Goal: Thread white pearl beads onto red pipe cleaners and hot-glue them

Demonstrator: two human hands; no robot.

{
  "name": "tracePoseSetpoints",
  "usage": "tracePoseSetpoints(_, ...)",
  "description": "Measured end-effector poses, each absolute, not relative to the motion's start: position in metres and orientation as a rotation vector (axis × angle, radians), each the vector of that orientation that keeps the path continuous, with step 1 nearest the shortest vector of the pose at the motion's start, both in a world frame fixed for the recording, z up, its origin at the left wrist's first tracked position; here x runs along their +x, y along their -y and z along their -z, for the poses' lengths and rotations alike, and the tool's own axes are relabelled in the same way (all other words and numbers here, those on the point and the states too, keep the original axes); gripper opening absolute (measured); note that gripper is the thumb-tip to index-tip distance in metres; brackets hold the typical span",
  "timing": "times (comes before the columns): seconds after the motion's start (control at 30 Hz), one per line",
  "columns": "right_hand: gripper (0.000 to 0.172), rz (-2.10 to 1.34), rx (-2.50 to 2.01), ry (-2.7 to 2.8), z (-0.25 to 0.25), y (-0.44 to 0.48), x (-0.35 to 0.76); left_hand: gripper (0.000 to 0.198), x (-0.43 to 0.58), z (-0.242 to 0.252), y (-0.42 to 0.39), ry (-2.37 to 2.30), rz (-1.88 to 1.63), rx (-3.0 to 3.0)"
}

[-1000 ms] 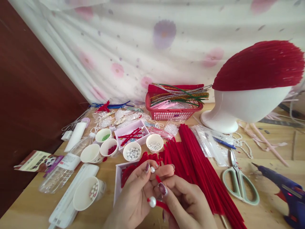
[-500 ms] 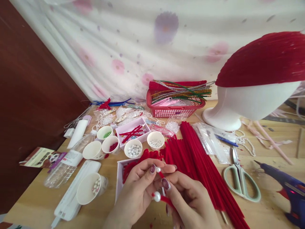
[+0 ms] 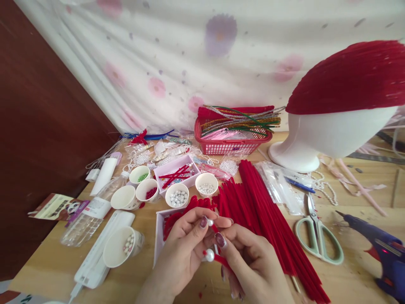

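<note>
My left hand (image 3: 186, 242) pinches a small white pearl bead (image 3: 210, 222) at the end of a short red pipe cleaner (image 3: 215, 228). My right hand (image 3: 249, 257) is closed on the same red fuzzy stem, its thumb pressed near the middle. A larger white pearl bead (image 3: 209, 255) sits on another red end that comes out below the right thumb. Whether both ends belong to one stem is hidden by the fingers. Just behind the hands lie a white box (image 3: 159, 230) of red pipe cleaner pieces (image 3: 198, 204) and a bundle of long red pipe cleaners (image 3: 268, 211).
Paper cups of beads, one holding white pearls (image 3: 179, 197), stand at the left and middle. Green-handled scissors (image 3: 316, 236) and a blue glue gun (image 3: 373, 240) lie right. A red basket (image 3: 234, 145) and a white mannequin head (image 3: 329, 131) stand behind. A power strip (image 3: 101, 249) lies left.
The hands keep nearly the same grip on the beaded pipe cleaner. The larger pearl has shifted up very slightly, and the whole view has moved a little.
</note>
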State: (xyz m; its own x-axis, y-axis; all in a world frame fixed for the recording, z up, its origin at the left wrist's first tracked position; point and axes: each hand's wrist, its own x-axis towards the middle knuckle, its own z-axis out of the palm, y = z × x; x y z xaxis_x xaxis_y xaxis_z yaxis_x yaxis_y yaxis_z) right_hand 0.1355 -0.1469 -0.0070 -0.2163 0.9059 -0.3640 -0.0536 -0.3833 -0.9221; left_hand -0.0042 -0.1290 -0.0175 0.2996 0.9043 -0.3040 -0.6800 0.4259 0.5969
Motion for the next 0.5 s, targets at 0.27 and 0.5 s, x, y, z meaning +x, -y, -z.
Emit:
tracePoseSetpoints(0.27, 0.047, -1.646, -1.253, 1.163, 0.012, 0.148, 0.14, 0.019, -0.008, 0.014, 0.134, -0.86, -1.091, 0.554)
tracePoseSetpoints(0.5, 0.049, -1.701, -1.092, 1.246, 0.023, 0.145, 0.15, 0.021, -0.003, 0.017, 0.131, -0.901, -1.097, 0.627)
